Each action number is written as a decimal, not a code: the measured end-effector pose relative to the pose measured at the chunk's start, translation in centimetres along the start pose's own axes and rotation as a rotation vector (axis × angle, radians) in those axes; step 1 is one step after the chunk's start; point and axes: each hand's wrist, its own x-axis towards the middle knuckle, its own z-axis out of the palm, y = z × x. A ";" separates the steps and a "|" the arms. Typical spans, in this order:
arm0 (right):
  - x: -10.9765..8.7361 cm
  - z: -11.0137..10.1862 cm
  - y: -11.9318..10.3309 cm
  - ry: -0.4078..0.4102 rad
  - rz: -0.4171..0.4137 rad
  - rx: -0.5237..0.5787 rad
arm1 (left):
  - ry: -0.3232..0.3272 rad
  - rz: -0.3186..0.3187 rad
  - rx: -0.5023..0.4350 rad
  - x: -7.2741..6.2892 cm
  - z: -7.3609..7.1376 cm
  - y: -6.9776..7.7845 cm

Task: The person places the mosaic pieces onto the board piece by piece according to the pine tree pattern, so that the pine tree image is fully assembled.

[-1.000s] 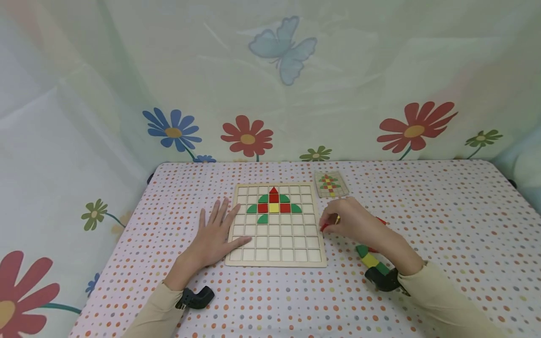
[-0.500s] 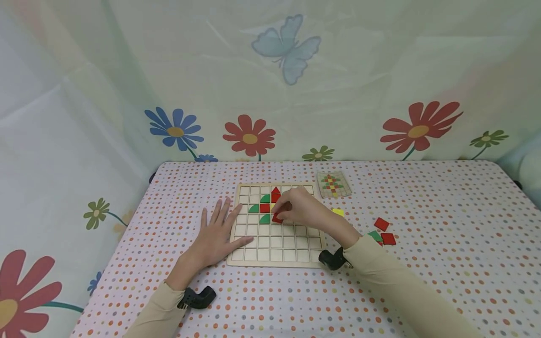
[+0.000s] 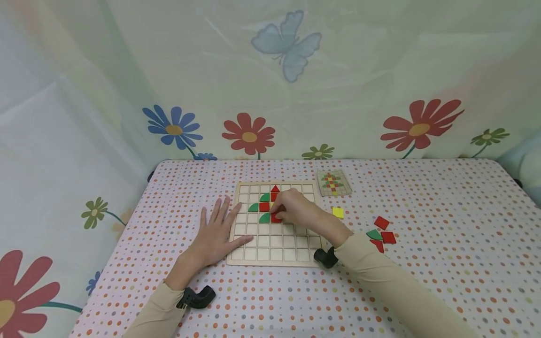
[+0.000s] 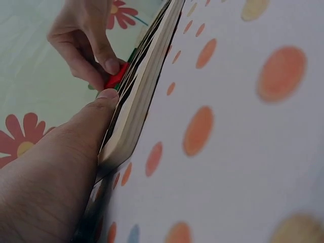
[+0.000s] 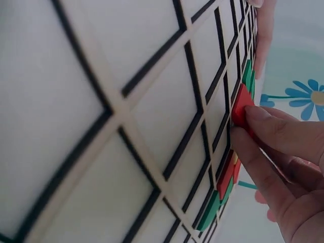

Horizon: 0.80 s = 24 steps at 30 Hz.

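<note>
A wooden grid board lies on the table in the head view, with red, green and yellow tiles in its upper cells. My left hand rests flat over its left edge, fingers spread, thumb on the board. Over the middle cells, my right hand pinches a red square tile between thumb and fingers. That tile sits at a cell just right of a green quarter-circle tile; the right wrist view shows it tilted against the grid. The right hand hides the tiles on the pattern's right side.
A small pattern card lies beyond the board's right edge. Nearer is a yellow square tile. Farther right lie two red squares, a green curved tile and another red piece. A flowered curtain stands behind the table.
From beside the board's right edge, my right hand has carried the red tile left to the middle cells, then lowered it slightly. My left hand stays on the board's edge.
</note>
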 end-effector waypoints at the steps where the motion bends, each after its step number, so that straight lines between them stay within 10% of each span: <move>1: 0.1 0.0 -0.2 -0.003 -0.002 -0.011 | 0.002 0.000 -0.001 0.0 0.0 0.0; 17: 0.4 0.3 -1.4 -0.001 0.013 -0.189 | 0.018 0.008 -0.011 -0.1 -0.1 0.0; 24: -1.0 0.3 -0.8 0.001 0.012 -0.098 | 0.011 0.005 -0.003 -0.1 0.0 0.0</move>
